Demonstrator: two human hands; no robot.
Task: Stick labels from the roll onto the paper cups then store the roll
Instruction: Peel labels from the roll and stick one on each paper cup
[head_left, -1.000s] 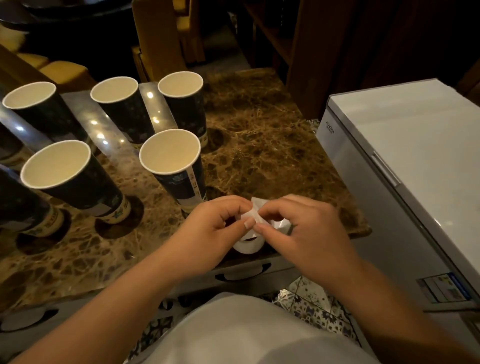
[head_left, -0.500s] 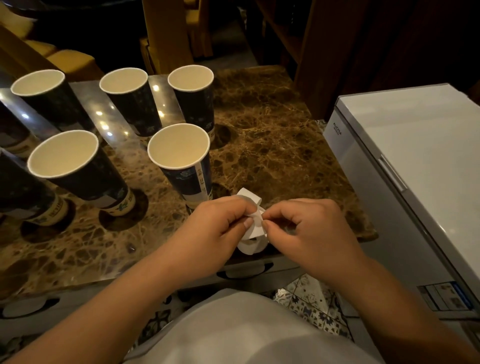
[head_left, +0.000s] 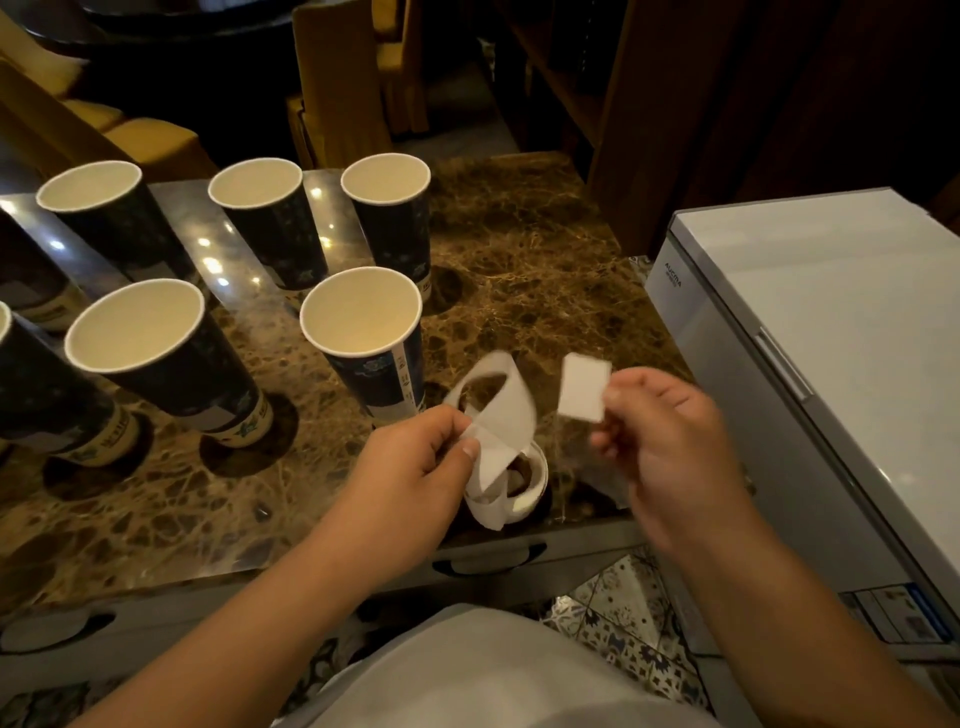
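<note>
Several dark paper cups with cream insides stand upright on the brown marble table (head_left: 545, 249). The nearest cup (head_left: 363, 332) is just beyond my hands. My left hand (head_left: 415, 478) pinches the white label roll (head_left: 501, 431), whose loose backing strip curls up and over. My right hand (head_left: 670, 452) pinches one white rectangular label (head_left: 583, 387) by its lower corner, held apart from the roll and to its right. Other cups stand behind and to the left: one (head_left: 150, 338) at near left and three (head_left: 387, 208) in the back row.
A white chest freezer (head_left: 831, 322) stands close on the right, level with the table edge. Yellow chairs (head_left: 332, 78) and dark wooden furniture sit behind the table. Patterned floor tiles (head_left: 618, 608) show below the table's front edge.
My hands were together working at the roll. Now my right hand has pulled away to the right with a peeled label, and the backing strip has sprung up.
</note>
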